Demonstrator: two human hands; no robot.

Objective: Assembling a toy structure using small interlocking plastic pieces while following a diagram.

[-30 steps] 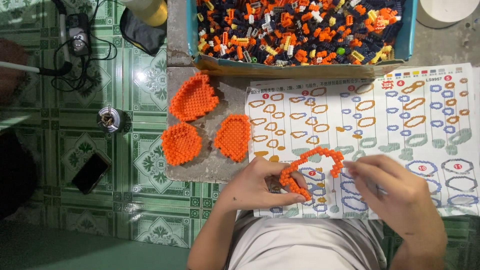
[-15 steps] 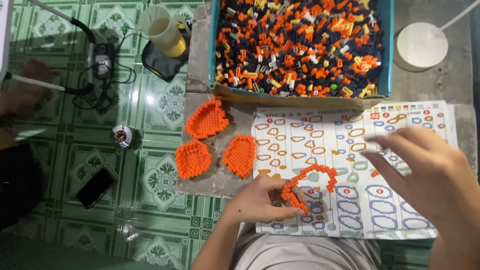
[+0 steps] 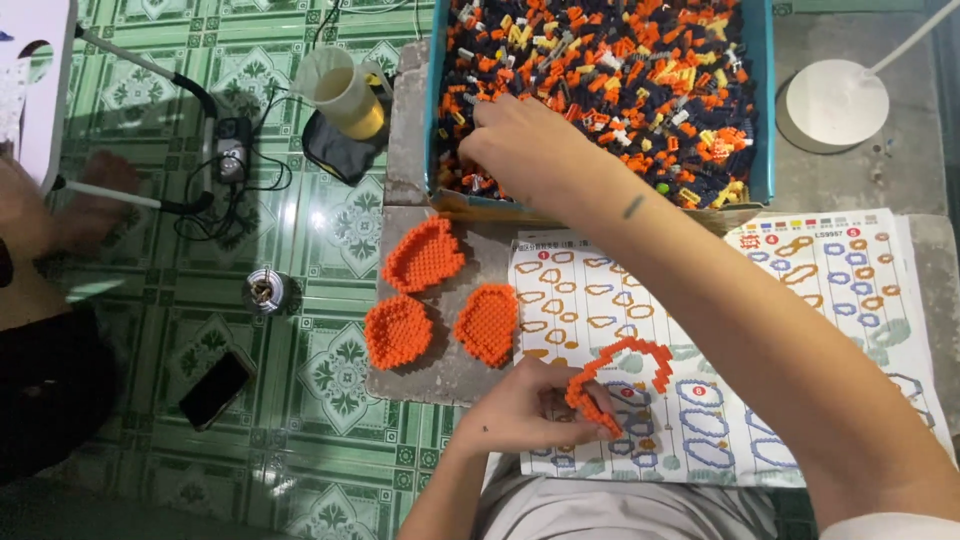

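Here, the big teal-walled tray [image 3: 768, 100] of loose small building bricks in orange, navy, yellow and white sits at the far edge of the grey slab, straight ahead of me, so I can reach it without leaning. My right hand [image 3: 525, 140] lies in its near-left corner, fingers curled down among the bricks; whether they pinch one I cannot tell, since the tips are buried. Nearer to me lies the printed instruction sheet [image 3: 850, 290] with its blue and orange outline diagrams, flat so I can read it beside the work. Left of it, on the bare slab, 3 flat orange studded brick panels [image 3: 425, 255] are parked apart from each other, out of the way.

My left hand [image 3: 520, 410] pinches the open orange brick loop [image 3: 625, 375] at its lower end, steadying it over the sheet. It is a thin, curved, unclosed arch of small orange bricks.
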